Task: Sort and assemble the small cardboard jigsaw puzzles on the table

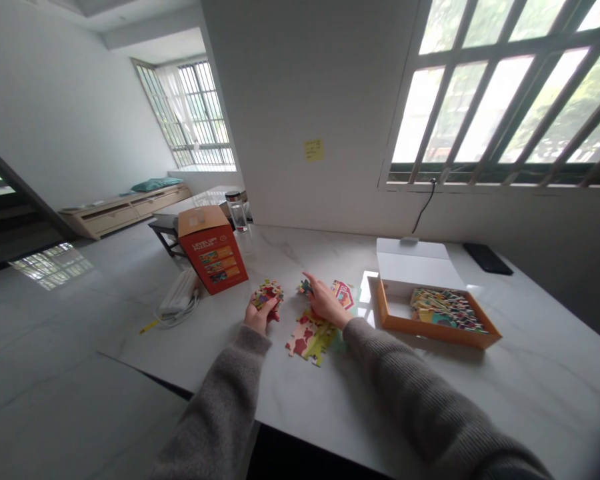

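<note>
My left hand is closed on a small stack of jigsaw pieces, held just above the white marble table. My right hand lies on the table with its fingers stretched toward a loose puzzle piece. A joined patch of colourful puzzle lies between my two hands, and another pink patch shows just beyond my right hand. Both arms wear grey knitted sleeves.
An orange tray-like box with more pieces and a raised white lid stands to the right. A red puzzle box stands at the left, with a white power adapter and cable and a glass bottle. A black phone lies near the window wall.
</note>
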`<action>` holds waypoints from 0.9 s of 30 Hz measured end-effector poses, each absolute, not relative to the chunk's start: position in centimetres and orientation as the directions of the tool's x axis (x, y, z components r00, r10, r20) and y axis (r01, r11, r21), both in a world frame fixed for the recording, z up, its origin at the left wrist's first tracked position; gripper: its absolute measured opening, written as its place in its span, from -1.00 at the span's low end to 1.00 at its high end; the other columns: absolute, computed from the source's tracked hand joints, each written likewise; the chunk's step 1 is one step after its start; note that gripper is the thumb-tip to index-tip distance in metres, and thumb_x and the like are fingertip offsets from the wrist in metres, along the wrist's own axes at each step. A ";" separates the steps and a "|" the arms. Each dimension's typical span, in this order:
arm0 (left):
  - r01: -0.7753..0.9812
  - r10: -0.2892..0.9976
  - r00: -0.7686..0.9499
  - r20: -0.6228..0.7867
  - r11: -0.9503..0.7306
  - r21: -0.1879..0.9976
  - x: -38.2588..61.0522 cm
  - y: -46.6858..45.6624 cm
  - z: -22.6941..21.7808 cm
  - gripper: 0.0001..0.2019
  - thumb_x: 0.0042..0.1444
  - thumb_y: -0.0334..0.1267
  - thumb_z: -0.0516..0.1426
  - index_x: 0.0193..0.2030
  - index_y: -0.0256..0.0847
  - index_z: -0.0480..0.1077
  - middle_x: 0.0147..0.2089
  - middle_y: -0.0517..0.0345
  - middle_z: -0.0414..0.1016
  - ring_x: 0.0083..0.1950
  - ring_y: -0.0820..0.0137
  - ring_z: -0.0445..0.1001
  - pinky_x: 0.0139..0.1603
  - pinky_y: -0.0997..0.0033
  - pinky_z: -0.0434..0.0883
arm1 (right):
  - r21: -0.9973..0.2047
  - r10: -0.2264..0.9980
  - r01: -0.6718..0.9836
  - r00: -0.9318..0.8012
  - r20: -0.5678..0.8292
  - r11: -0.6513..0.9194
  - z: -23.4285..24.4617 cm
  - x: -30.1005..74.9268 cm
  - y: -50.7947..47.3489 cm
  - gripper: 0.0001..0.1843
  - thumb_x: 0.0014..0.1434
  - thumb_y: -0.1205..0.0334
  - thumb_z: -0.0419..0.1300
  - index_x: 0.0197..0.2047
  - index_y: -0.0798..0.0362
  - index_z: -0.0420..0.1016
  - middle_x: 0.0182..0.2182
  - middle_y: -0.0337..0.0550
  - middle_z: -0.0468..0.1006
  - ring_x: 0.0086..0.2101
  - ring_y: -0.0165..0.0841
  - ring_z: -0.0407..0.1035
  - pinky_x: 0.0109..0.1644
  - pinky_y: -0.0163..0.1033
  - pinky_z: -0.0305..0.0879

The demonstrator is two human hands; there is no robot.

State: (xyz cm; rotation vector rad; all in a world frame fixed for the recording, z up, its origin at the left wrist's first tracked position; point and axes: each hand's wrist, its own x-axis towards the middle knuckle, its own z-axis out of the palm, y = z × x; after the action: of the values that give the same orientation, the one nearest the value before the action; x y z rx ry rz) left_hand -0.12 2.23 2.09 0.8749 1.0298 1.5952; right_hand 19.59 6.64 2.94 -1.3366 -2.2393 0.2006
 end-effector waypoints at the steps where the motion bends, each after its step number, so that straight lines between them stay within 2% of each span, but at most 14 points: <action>1: -0.368 0.975 -0.222 0.020 -0.103 0.924 -0.1 2.2 2.1 -0.54 -0.23 -0.15 0.38 -0.23 -0.22 0.31 -0.54 0.30 0.46 -0.70 0.49 0.36 -0.70 0.51 0.34 | -0.509 0.877 0.723 -0.303 0.374 0.467 2.7 19.8 6.6 -0.51 0.29 0.39 -0.02 0.28 0.09 0.15 -0.12 -0.01 0.55 -0.13 -0.28 0.43 -0.02 -0.19 0.33; 3: -0.378 0.978 -0.209 -0.031 -0.051 0.924 0.0 2.1 2.2 -0.56 -0.23 -0.14 0.37 -0.26 -0.22 0.30 -0.57 0.30 0.44 -0.69 0.49 0.36 -0.69 0.50 0.35 | -0.666 0.907 0.621 -0.213 0.364 0.413 2.5 19.9 6.5 -0.63 0.27 0.32 -0.01 0.14 0.08 0.28 -0.20 -0.07 0.56 -0.21 -0.29 0.43 -0.10 -0.20 0.34; 5: -0.370 0.981 -0.187 -0.056 -0.017 0.929 0.1 2.1 2.0 -0.58 -0.21 -0.14 0.36 -0.27 -0.22 0.30 -0.58 0.30 0.44 -0.70 0.48 0.35 -0.70 0.50 0.33 | -0.716 0.916 0.574 -0.198 0.349 0.397 2.9 19.9 6.0 -0.79 0.27 0.27 -0.01 -0.07 0.07 0.37 -0.29 -0.13 0.54 -0.30 -0.31 0.41 -0.20 -0.23 0.33; 7: -0.355 0.986 -0.154 -0.071 0.012 0.935 0.2 2.2 1.7 -0.59 -0.19 -0.14 0.35 -0.25 -0.22 0.30 -0.58 0.29 0.44 -0.70 0.46 0.35 -0.72 0.49 0.32 | -0.749 0.916 0.530 -0.187 0.355 0.398 3.8 19.6 5.3 -0.86 0.27 0.25 0.00 -0.19 0.05 0.35 -0.36 -0.18 0.52 -0.38 -0.34 0.39 -0.28 -0.27 0.30; 11: -0.380 0.985 -0.128 -0.116 0.059 0.923 0.6 2.4 1.3 -0.59 -0.17 -0.15 0.33 -0.22 -0.23 0.31 -0.58 0.29 0.43 -0.72 0.45 0.33 -0.74 0.47 0.30 | -0.790 0.892 0.425 -0.110 0.439 0.441 6.0 18.8 3.0 -0.88 0.31 0.21 0.01 -0.14 0.03 0.31 -0.34 -0.19 0.53 -0.40 -0.35 0.40 -0.30 -0.29 0.32; 14: -0.442 0.982 -0.075 -0.175 0.125 0.888 0.9 2.3 1.5 -0.64 -0.14 -0.12 0.32 -0.26 -0.23 0.34 -0.58 0.25 0.43 -0.72 0.45 0.31 -0.75 0.44 0.31 | -0.705 0.815 0.437 -0.131 0.564 0.558 6.8 18.1 1.3 -0.82 0.39 0.22 -0.04 -0.02 0.03 0.30 -0.23 -0.11 0.56 -0.26 -0.32 0.46 -0.15 -0.25 0.38; 17: -0.506 0.969 0.064 -0.240 0.238 0.829 1.0 1.7 1.9 -0.70 -0.02 -0.06 0.25 -0.30 -0.24 0.38 -0.55 0.17 0.44 -0.67 0.42 0.36 -0.70 0.40 0.36 | -0.464 0.626 0.426 -0.444 0.641 0.777 6.8 17.8 0.3 -0.76 0.41 0.33 -0.09 0.04 0.03 0.33 0.02 -0.02 0.53 0.06 -0.30 0.39 0.14 -0.18 0.32; 19: -0.537 0.956 0.131 -0.263 0.291 0.792 0.8 1.3 2.3 -0.71 0.06 -0.02 0.18 -0.29 -0.24 0.41 -0.54 0.13 0.44 -0.61 0.37 0.41 -0.65 0.36 0.40 | -0.317 0.497 0.384 -0.632 0.594 0.867 6.6 17.9 0.0 -0.74 0.40 0.37 -0.07 0.05 0.03 0.36 0.13 -0.02 0.47 0.21 -0.30 0.26 0.26 -0.14 0.23; 20: -0.548 0.952 0.145 -0.270 0.304 0.779 0.7 1.2 2.5 -0.70 0.08 -0.01 0.16 -0.27 -0.24 0.43 -0.54 0.11 0.44 -0.59 0.34 0.43 -0.62 0.33 0.43 | -0.280 0.468 0.377 -0.674 0.571 0.883 6.5 18.0 0.0 -0.73 0.40 0.38 -0.07 0.06 0.03 0.36 0.16 -0.02 0.45 0.24 -0.30 0.22 0.29 -0.12 0.21; 24: -0.566 0.955 0.149 -0.257 0.296 0.770 0.4 0.9 3.2 -0.62 0.11 0.06 0.13 -0.22 -0.27 0.48 -0.50 0.04 0.47 -0.53 0.28 0.46 -0.57 0.25 0.47 | -0.265 0.475 0.397 -0.685 0.552 0.879 6.4 18.1 -0.1 -0.73 0.38 0.42 -0.04 0.06 0.05 0.37 0.18 0.02 0.43 0.28 -0.31 0.17 0.31 -0.07 0.23; 27: -0.570 0.961 0.118 -0.250 0.272 0.775 0.7 1.0 3.3 -0.64 0.09 0.05 0.19 -0.26 -0.27 0.47 -0.55 0.12 0.42 -0.60 0.38 0.38 -0.63 0.35 0.40 | -0.304 0.480 0.372 -0.681 0.553 0.877 6.4 18.1 0.0 -0.72 0.34 0.45 0.00 0.01 0.03 0.41 0.18 0.01 0.44 0.28 -0.30 0.18 0.30 -0.05 0.24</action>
State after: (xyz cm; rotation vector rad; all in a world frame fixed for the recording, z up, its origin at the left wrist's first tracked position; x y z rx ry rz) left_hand 0.71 1.02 3.26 0.5742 0.8433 1.2139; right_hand 18.12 0.03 6.43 -0.6126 -2.3948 0.2186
